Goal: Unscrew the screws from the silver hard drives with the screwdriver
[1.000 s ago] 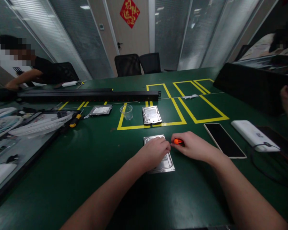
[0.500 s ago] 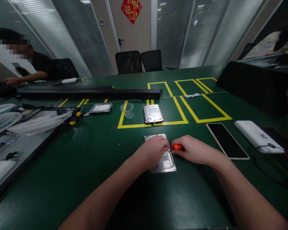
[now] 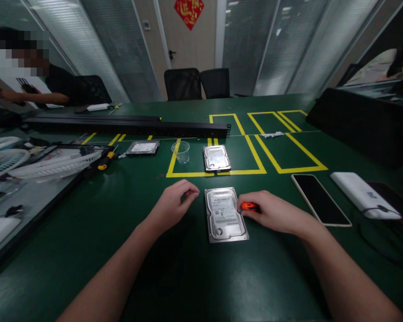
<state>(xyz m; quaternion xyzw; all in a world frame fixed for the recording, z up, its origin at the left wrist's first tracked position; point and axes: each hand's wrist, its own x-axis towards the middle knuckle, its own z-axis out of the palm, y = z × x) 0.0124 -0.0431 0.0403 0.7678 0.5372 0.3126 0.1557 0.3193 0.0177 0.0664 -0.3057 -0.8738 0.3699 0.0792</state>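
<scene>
A silver hard drive [image 3: 221, 214] lies flat on the green table in front of me, its white label facing up. At its right edge, my right hand [image 3: 268, 208] is closed around an orange screwdriver [image 3: 249, 206], most of which the fingers hide. My left hand [image 3: 176, 201] hovers left of the drive, apart from it, with thumb and fingertips pinched together. Anything between those fingertips is too small to make out. Farther back, a second silver hard drive [image 3: 216, 158] rests on the yellow tape beside a clear plastic cup [image 3: 182, 153].
Another hard drive [image 3: 143, 148] and a yellow-black screwdriver [image 3: 106, 161] lie at the left, near a tray [image 3: 70, 188] of parts. Long black bars [image 3: 137, 126] stretch behind. On the right are a phone [image 3: 320, 200], a white power bank [image 3: 364, 194] and a black case [image 3: 352, 127]. Two people are across.
My left hand has moved off the near hard drive to the left, uncovering its label. My right hand stays at the drive's right edge with the orange screwdriver.
</scene>
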